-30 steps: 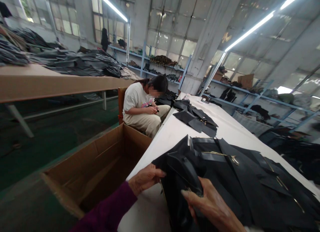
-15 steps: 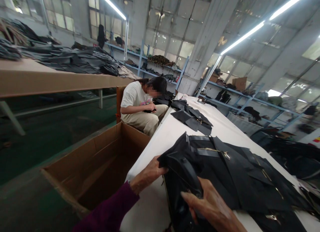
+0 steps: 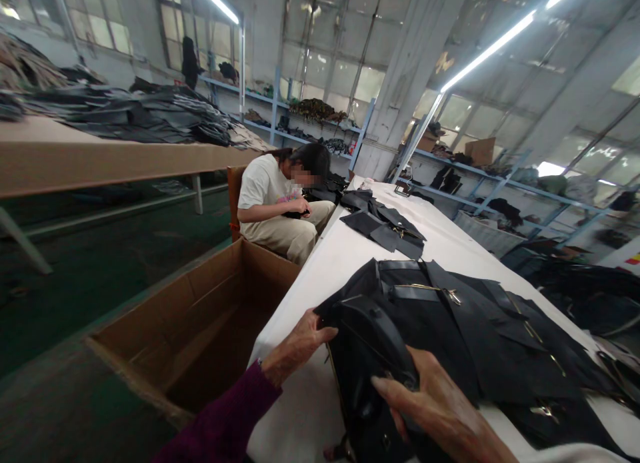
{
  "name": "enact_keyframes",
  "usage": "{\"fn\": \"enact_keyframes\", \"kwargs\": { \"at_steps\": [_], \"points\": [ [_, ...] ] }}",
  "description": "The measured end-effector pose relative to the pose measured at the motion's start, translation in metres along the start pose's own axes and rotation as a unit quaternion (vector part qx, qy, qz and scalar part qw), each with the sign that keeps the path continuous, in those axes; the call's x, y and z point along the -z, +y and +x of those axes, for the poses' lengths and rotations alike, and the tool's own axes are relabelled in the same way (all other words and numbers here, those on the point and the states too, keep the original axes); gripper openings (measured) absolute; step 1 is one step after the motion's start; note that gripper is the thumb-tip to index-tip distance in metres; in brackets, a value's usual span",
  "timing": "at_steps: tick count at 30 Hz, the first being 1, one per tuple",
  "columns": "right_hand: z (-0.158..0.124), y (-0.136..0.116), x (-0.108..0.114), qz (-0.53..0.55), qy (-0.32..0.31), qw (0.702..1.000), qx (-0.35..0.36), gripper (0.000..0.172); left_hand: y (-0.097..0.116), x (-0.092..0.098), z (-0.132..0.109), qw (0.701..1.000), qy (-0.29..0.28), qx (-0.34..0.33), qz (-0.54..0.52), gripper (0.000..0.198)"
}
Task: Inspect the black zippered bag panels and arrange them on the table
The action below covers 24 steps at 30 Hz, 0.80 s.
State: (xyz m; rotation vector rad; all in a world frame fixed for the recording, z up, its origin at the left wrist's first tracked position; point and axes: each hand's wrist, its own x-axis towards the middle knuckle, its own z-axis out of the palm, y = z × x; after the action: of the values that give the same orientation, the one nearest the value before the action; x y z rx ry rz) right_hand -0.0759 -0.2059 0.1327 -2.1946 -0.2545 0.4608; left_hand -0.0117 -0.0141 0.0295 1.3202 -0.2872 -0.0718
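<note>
A black bag piece (image 3: 367, 356) with a strap lies at the near end of a long white table (image 3: 345, 263). My left hand (image 3: 295, 346), in a purple sleeve, grips its left edge with curled fingers. My right hand (image 3: 440, 410) is closed over the strap and the bag's top. Just beyond them lies a spread heap of black leather panels (image 3: 480, 330) with gold zips and metal fittings.
An open, empty cardboard box (image 3: 200, 323) stands on the floor left of the table. A seated person in a white shirt (image 3: 280, 196) works further along. A second small pile of black pieces (image 3: 385, 226) lies mid-table. A brown table (image 3: 100, 156) with stacked dark material stands at left; shelves line the back.
My view has shifted slightly right and nearer. Both hands keep their hold on the black bag piece, with the right hand slid a little further over it.
</note>
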Motion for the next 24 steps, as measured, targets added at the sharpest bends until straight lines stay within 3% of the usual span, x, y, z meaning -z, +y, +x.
{"fn": "enact_keyframes", "kwargs": {
  "at_steps": [3,5,10,15,18,20,22,24],
  "points": [
    [0.011,0.001,-0.010,0.005,-0.016,1.000,0.018,0.017,-0.001,-0.002,-0.003,0.998,-0.060,-0.030,0.006,0.022],
    [0.023,-0.003,-0.009,0.008,-0.002,0.999,0.034,0.019,-0.005,-0.004,-0.006,0.997,-0.071,-0.007,0.003,0.024],
    [0.028,-0.003,0.021,0.003,0.071,0.997,0.034,0.030,-0.028,-0.001,-0.008,0.994,0.049,0.080,-0.062,0.018],
    [-0.022,0.018,0.043,-0.073,0.122,0.988,-0.062,0.039,-0.033,0.009,0.019,0.991,0.086,0.099,-0.022,0.019],
    [-0.055,0.034,0.046,-0.096,0.132,0.977,-0.135,0.044,0.000,0.009,0.062,0.995,0.086,0.054,0.005,0.018],
    [-0.073,0.045,0.049,-0.097,0.138,0.975,-0.145,0.047,0.041,0.004,0.093,0.991,0.070,-0.040,0.109,0.013],
    [-0.089,0.055,0.053,-0.123,0.161,0.969,-0.144,0.050,0.086,-0.007,0.118,0.952,0.097,-0.164,0.241,0.020],
    [-0.102,0.063,0.056,-0.129,0.177,0.963,-0.158,0.053,0.123,-0.021,0.131,0.913,0.130,-0.251,0.293,0.032]
  ]
}}
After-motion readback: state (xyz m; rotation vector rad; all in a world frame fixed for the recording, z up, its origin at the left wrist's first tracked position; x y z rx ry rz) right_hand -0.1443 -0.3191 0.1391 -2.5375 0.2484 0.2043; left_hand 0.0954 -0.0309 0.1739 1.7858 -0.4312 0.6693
